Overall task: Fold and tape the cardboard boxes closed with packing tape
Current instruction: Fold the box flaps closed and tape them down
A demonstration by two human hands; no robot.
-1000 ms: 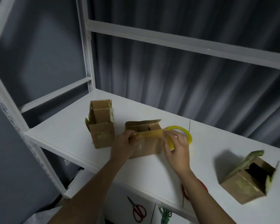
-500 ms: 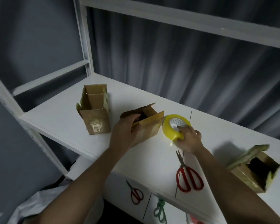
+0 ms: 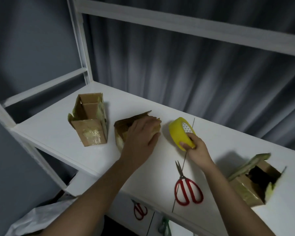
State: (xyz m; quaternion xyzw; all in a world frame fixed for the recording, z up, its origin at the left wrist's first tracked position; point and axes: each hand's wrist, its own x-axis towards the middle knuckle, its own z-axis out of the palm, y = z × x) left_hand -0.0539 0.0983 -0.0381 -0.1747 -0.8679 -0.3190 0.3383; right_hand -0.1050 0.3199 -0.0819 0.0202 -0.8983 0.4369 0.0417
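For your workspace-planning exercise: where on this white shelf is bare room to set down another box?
Bare: the shelf behind the left box; also between tape roll and right box. Crowded: around the left hand on the middle box, right hand, scissors.

Red scissors [image 3: 187, 189] on white shelf [image 3: 61, 133], grey curtain [image 3: 194, 74] behind.

Two forearms in view, entering from bottom edge. Both bare to frame edge: no sleeve or cuff visible. Left hand [image 3: 140, 137]: no glove, no ring, no watch or band at wrist. Right hand [image 3: 197, 150]: likewise ungloved, wrist unadorned. Fingernails short where visible, e.g. right thumb; no polish discernible. No markings, bandages or tattoos seen on either arm. Dim lighting and slight blur limit finer detail. Rest of the person out of frame.
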